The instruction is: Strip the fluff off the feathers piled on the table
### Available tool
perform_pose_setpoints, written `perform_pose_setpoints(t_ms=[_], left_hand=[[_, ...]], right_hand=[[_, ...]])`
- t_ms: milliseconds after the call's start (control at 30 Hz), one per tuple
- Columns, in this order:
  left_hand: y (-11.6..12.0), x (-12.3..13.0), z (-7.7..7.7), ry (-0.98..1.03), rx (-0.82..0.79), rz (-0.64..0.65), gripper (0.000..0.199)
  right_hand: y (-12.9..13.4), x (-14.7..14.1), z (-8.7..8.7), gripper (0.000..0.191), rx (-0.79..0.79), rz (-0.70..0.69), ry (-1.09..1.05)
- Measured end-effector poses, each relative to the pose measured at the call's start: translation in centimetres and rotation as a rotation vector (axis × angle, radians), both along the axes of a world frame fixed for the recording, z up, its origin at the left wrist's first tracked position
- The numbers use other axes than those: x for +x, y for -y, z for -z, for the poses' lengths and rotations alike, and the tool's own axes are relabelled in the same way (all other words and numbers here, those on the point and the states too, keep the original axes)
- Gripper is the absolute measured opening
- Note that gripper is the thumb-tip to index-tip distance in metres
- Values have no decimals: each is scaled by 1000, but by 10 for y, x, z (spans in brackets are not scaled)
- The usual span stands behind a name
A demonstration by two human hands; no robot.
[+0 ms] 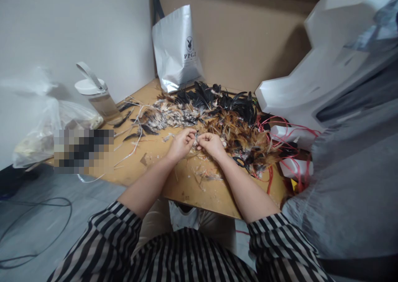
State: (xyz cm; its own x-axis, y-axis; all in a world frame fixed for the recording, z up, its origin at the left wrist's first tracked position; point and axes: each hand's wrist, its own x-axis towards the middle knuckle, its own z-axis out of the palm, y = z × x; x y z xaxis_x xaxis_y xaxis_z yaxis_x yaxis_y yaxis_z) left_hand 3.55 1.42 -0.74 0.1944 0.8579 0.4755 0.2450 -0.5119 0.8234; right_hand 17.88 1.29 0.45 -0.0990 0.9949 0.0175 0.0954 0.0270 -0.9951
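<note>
My left hand [183,143] and my right hand [211,144] meet over the table, fingertips pinched close together. Between them shows a small greyish feather [195,141], mostly covered by the fingers. Brown feathers [245,135] lie in a heap just beyond and to the right of my right hand. Farther back are black feathers [202,97], and pale speckled feathers [168,114] spread beyond my left hand. A black ring like a scissors handle [239,162] lies by my right wrist.
The wooden table [152,149] carries fluff and scraps. A silver bag [177,50] stands at the back, a lidded bottle [104,102] and plastic bag [56,124] at left. Red strings [298,166] tangle around white blocks at right, beside a large grey bag [354,182].
</note>
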Motion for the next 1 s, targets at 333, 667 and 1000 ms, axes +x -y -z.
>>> perform_pose_setpoints(t_ms=[333,667,1000], left_hand=[[-1,-1,0,42,-34,14,29],[-3,0,4,63,-21,17,29],[-3,0,4,92,-78,19,28]], right_hand=[[1,4,-2,16,-127,-72,-132],[-2,3,5,17,-78,-107,-45],[-1,0,3,11,-52,-19,-45]])
